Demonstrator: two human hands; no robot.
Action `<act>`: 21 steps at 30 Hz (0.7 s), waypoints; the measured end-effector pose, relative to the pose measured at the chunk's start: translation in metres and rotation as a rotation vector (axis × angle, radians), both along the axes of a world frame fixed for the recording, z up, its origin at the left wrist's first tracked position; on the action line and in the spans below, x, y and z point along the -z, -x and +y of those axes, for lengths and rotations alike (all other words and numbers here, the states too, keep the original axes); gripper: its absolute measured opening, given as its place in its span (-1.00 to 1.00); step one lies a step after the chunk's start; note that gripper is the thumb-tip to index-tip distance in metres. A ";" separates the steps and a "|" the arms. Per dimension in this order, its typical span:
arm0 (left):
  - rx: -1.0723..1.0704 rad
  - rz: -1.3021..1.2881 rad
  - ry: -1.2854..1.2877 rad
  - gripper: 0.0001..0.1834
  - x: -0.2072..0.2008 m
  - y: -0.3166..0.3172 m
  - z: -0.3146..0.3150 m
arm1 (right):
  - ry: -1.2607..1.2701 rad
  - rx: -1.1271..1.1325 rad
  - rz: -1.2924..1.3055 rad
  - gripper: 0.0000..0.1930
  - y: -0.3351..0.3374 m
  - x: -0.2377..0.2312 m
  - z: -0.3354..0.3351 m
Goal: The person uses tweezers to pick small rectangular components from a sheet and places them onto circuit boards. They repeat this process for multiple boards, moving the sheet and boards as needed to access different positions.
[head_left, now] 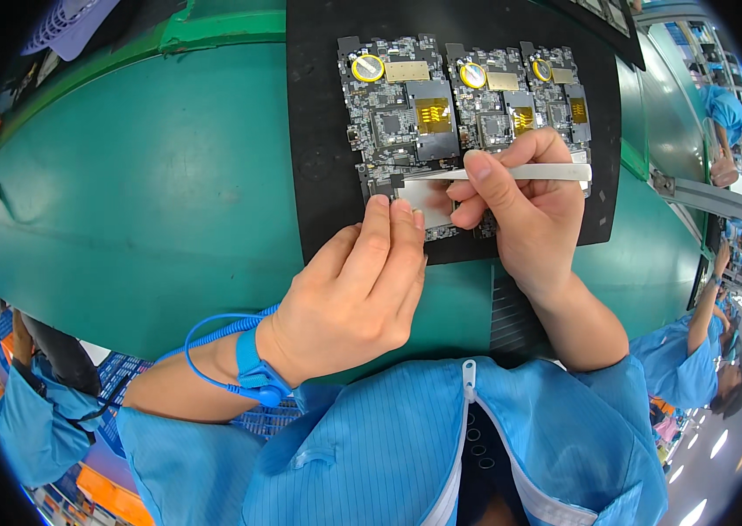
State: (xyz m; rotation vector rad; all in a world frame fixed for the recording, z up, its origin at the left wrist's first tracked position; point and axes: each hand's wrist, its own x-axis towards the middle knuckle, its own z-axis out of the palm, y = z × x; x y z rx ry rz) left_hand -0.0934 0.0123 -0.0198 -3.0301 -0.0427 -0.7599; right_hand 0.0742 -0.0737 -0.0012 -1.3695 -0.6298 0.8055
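The leftmost circuit board lies lengthwise near to far on a black mat, its near end touched by the left hand, grip unclear, as white tweezers, pinched in the right hand, point left across it.

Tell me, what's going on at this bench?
A person in a blue jacket is handling a circuit board, the leftmost of three in a row on a black mat. The right hand holds white tweezers, their tips over the board's lower part. The left hand has its fingers at that same area; whether it pinches anything is hard to tell.
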 end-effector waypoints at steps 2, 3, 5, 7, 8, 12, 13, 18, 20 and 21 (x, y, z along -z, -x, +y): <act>-0.003 -0.008 0.008 -0.67 0.000 0.000 0.000 | 0.004 0.000 -0.001 -0.78 0.000 -0.001 0.000; -0.007 -0.016 0.017 -0.67 -0.001 0.000 0.000 | 0.010 -0.002 -0.006 -0.78 0.001 -0.001 0.000; -0.009 -0.019 0.062 -0.67 -0.001 -0.001 0.000 | 0.017 -0.001 -0.009 -0.78 0.001 -0.002 0.000; -0.007 -0.012 0.134 -0.67 -0.003 -0.002 0.002 | 0.019 0.006 -0.005 -0.78 0.001 -0.001 0.000; -0.020 -0.024 0.148 -0.67 -0.002 -0.002 0.002 | 0.016 0.010 -0.001 -0.78 0.001 -0.001 0.001; -0.051 -0.061 0.211 -0.66 0.003 -0.004 0.002 | 0.022 0.013 -0.020 -0.78 0.003 -0.002 0.001; -0.053 -0.066 0.228 -0.66 0.005 -0.004 0.002 | 0.028 0.010 -0.034 -0.77 0.003 -0.002 0.001; -0.047 -0.035 0.435 -0.60 -0.003 -0.005 0.003 | -0.014 0.018 -0.126 -0.77 0.007 0.000 -0.001; -0.041 -0.019 0.481 -0.59 -0.007 -0.006 0.005 | -0.057 0.016 -0.160 -0.77 0.008 0.003 -0.003; -0.040 -0.003 0.488 -0.59 -0.009 -0.007 0.006 | -0.071 0.017 -0.168 -0.77 0.008 0.004 -0.005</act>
